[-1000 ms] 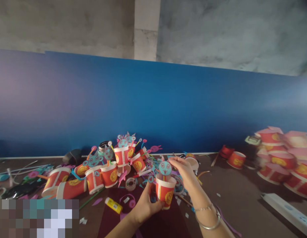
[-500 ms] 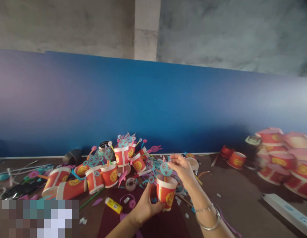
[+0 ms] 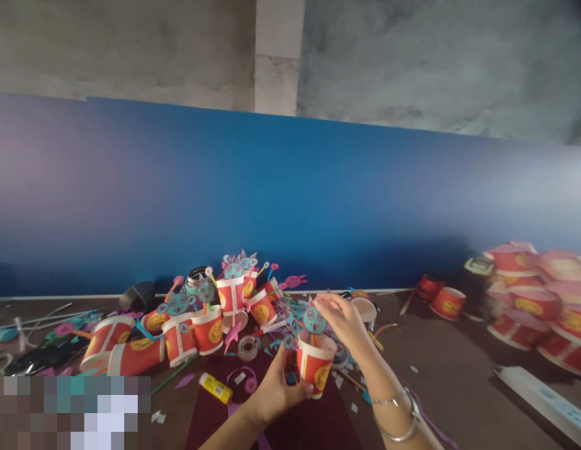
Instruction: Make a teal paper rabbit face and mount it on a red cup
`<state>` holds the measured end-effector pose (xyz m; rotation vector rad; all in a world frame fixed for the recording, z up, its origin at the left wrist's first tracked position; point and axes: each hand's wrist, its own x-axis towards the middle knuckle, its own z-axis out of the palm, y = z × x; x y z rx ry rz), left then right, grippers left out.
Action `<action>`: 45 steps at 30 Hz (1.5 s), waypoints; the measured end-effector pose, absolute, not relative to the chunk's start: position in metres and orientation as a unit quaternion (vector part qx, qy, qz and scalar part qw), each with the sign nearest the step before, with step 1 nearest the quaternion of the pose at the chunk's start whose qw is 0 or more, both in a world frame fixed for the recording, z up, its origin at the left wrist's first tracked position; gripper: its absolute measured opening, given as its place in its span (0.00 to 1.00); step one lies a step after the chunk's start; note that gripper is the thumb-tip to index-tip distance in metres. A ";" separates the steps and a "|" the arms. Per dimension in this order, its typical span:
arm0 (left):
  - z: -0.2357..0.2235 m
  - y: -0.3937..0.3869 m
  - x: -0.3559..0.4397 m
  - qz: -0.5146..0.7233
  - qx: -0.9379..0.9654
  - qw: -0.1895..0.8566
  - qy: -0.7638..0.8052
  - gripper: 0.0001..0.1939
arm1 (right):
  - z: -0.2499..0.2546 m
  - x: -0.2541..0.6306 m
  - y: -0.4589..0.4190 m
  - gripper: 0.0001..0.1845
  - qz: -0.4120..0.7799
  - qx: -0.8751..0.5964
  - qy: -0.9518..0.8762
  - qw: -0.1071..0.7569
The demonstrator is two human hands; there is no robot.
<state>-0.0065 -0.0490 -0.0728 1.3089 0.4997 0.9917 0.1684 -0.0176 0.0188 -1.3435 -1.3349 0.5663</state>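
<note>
My left hand [image 3: 281, 390] is wrapped round a red and white paper cup [image 3: 313, 369] with a yellow printed emblem, held upright over the table. A blue paper cat face [image 3: 314, 319] stands above the cup's rim on a stem that goes down into it. At the cup's left side is a small blue paper disc [image 3: 289, 341]. My right hand [image 3: 341, 315] is beside the cat face, its fingers stretched out and their tips over the right ear. That ear is hidden, and I cannot make out whether the fingertips touch it.
Several finished cup figures [image 3: 206, 328] crowd the left and middle. A yellow glue stick [image 3: 216, 388] and a tape roll [image 3: 247, 349] lie near a dark red sheet [image 3: 210, 415]. Cup stacks [image 3: 536, 303] and a white power strip [image 3: 548, 400] are at right. A blue panel [image 3: 290, 206] stands behind.
My right hand has shifted slightly left over the cat face's ear, and its fingers have straightened. The cup and my left hand have hardly moved.
</note>
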 end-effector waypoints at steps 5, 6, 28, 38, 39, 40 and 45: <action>-0.078 -0.048 -0.007 0.412 0.594 0.653 0.225 0.33 | 0.019 0.167 -0.019 0.16 0.335 -0.555 -0.511 0.565; -0.078 -0.048 -0.006 0.410 0.589 0.659 0.223 0.32 | 0.019 0.167 -0.020 0.17 0.360 -0.544 -0.501 0.568; -0.048 -0.044 -0.009 0.465 0.424 0.758 0.170 0.26 | 0.034 0.159 -0.038 0.27 0.190 -0.526 -0.658 0.504; -0.042 -0.050 -0.006 0.462 0.439 0.751 0.173 0.31 | 0.025 0.151 -0.031 0.30 0.090 -0.547 -0.622 0.553; -0.043 -0.049 -0.005 0.479 0.422 0.749 0.179 0.30 | 0.025 0.152 -0.033 0.28 0.067 -0.546 -0.609 0.571; -0.044 -0.047 -0.005 0.499 0.404 0.743 0.189 0.28 | 0.025 0.153 -0.035 0.24 0.049 -0.552 -0.590 0.587; -0.046 -0.041 -0.008 0.589 0.362 0.670 0.270 0.26 | -0.003 0.153 -0.047 0.07 0.196 -0.600 -0.582 0.512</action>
